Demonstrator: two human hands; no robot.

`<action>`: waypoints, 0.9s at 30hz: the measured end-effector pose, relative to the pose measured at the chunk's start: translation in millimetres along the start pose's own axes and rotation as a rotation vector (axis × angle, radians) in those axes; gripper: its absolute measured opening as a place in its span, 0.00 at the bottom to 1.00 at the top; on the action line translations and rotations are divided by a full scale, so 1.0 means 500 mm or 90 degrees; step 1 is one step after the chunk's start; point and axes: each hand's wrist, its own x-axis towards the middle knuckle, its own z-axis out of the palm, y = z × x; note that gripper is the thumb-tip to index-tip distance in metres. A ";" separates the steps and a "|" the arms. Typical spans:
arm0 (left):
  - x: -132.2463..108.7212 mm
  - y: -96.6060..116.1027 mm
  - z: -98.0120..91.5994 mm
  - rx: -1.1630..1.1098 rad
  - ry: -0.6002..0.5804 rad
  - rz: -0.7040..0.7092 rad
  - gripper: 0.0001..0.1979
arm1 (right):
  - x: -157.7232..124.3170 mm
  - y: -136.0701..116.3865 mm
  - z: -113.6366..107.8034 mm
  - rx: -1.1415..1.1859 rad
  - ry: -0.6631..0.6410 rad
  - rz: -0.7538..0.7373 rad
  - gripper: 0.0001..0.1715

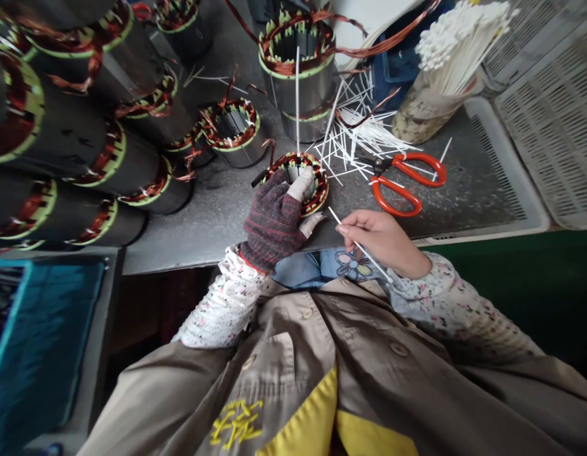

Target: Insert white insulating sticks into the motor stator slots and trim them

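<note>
My left hand (274, 218), in a dark knitted glove with taped fingertips, grips the near rim of a small motor stator (316, 174) wound with copper wire, standing at the table's front edge. One thin white strip (297, 101) stands upright out of that stator. My bare right hand (376, 237) is just right of it, fingers pinched on another thin white strip (357, 247) that slants across the hand.
Red-handled scissors (407, 180) lie right of the stator beside a scatter of white strips (354, 133). A jar full of white strips (440, 76) stands behind. Several wound stators (233, 130) crowd the left and back. White plastic baskets (554, 114) sit at right.
</note>
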 end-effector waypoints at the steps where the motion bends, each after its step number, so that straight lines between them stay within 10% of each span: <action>1: 0.000 0.000 0.000 -0.009 -0.004 -0.006 0.36 | -0.003 -0.002 0.004 -0.011 0.024 -0.013 0.23; 27: -0.005 -0.007 0.006 -0.016 0.007 0.009 0.36 | 0.045 -0.036 0.058 0.131 0.064 0.026 0.12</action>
